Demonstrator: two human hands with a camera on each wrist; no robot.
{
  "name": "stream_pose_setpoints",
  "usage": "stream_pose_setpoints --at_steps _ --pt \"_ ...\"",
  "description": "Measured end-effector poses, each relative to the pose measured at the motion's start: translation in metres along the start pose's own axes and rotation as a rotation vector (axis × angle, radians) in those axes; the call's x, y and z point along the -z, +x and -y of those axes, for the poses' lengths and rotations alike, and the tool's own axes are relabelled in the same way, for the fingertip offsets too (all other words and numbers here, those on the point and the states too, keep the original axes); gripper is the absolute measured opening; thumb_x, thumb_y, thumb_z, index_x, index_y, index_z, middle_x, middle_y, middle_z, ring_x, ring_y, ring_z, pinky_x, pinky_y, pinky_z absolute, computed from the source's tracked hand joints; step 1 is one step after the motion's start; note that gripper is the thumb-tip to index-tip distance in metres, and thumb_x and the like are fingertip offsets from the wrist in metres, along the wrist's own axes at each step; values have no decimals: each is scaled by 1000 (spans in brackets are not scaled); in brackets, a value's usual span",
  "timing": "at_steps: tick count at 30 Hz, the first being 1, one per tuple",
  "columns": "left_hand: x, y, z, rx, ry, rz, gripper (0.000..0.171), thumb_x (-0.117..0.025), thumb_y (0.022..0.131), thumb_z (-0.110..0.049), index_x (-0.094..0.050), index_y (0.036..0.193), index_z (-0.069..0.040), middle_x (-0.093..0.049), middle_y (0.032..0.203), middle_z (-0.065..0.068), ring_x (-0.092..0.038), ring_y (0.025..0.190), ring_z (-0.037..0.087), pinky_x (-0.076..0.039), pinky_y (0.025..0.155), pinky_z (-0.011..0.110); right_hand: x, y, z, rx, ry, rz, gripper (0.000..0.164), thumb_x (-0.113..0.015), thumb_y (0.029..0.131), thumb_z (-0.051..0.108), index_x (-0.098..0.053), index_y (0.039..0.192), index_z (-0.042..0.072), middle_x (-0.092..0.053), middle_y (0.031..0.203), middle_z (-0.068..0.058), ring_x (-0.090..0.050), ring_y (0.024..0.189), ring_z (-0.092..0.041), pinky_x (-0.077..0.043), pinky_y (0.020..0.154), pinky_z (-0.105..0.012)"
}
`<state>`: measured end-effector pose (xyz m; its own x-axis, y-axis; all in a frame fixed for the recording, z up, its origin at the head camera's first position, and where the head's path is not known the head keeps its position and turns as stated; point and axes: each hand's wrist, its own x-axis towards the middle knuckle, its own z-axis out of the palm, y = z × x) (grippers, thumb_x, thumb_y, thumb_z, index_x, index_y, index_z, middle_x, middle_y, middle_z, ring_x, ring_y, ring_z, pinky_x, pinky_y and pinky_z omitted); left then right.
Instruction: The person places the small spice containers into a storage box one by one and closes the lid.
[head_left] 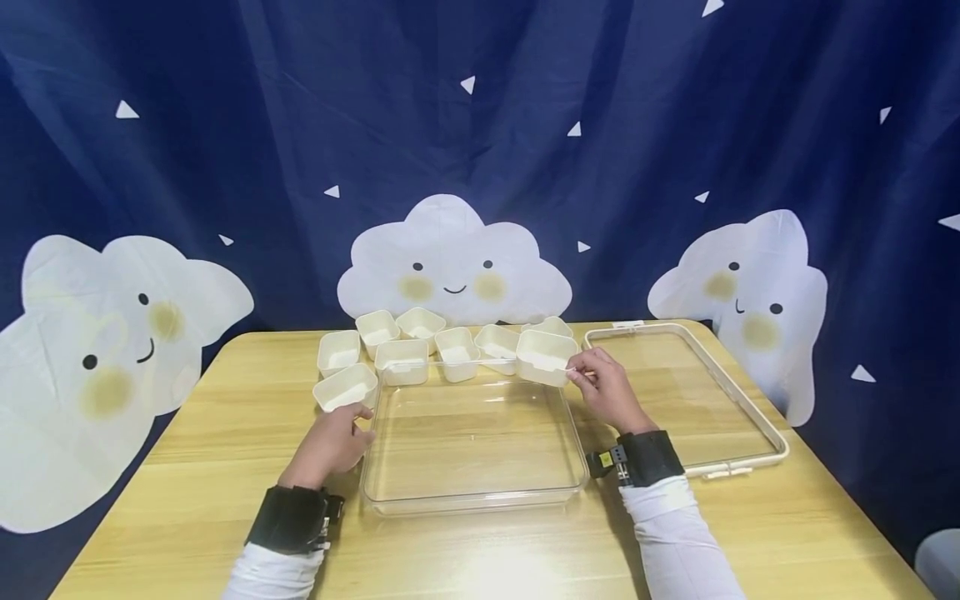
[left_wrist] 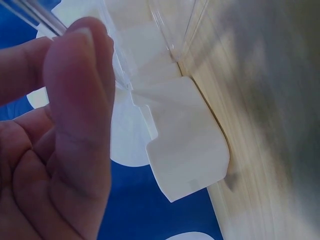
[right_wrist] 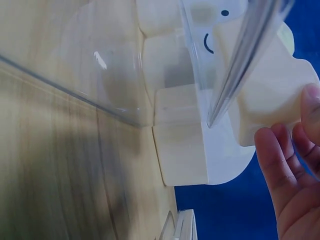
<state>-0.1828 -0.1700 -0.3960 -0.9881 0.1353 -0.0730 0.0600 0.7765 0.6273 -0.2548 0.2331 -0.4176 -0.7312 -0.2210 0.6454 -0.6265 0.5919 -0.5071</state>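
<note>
A clear rectangular plastic box [head_left: 480, 502] stands in the middle of the table, its inside bare. My left hand [head_left: 330, 446] is at its left side, thumb and finger pinching the rim, as the left wrist view shows. With my right hand [head_left: 609, 392] I pinch the edge of a small cream container [head_left: 547, 357], raised at the box's back right corner. In the right wrist view that container [right_wrist: 275, 82] is tilted, held between thumb and fingers. Several similar cream containers sit behind the box; one [head_left: 347, 387] lies by its back left corner.
A clear lid with a cream frame [head_left: 738, 463] lies flat on the right of the wooden table [head_left: 180, 467]. Behind the table's back edge hangs a dark blue curtain [head_left: 465, 142] printed with clouds. Another cream container [head_left: 551, 326] is partly hidden behind the raised one.
</note>
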Motion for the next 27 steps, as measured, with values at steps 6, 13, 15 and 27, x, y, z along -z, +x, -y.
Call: stream_pose_setpoints --at_steps 6,13,15,27 --pt "1 0 1 -8 17 -3 32 -62 90 -6 -57 118 8 -59 68 3 -56 57 16 -45 56 33 -2 0 -2 0 24 14 11 -69 84 -7 -64 85 2 -58 84 -6 -55 80 -19 -52 66 -24" --pt "0 1 2 1 21 -4 33 -62 91 -8 -57 120 7 -59 69 3 -56 59 16 -45 56 33 -3 -1 -6 -3 59 24 11 -68 84 -9 -64 85 1 -57 84 -6 -56 79 -18 -55 69 -24" --pt "0 1 2 5 16 -2 33 -62 91 -8 -57 120 7 -59 69 3 -56 58 16 -45 56 33 -4 -1 -6 -7 65 30 12 -69 83 -10 -64 85 1 -58 84 -6 -57 80 -17 -55 70 -23" --pt "1 0 1 15 2 9 34 -61 92 -8 -56 121 7 -59 69 3 -57 57 16 -45 55 33 -4 -2 -4 -6 54 41 12 -72 81 -7 -67 84 3 -63 84 -5 -60 81 -15 -56 68 -28"
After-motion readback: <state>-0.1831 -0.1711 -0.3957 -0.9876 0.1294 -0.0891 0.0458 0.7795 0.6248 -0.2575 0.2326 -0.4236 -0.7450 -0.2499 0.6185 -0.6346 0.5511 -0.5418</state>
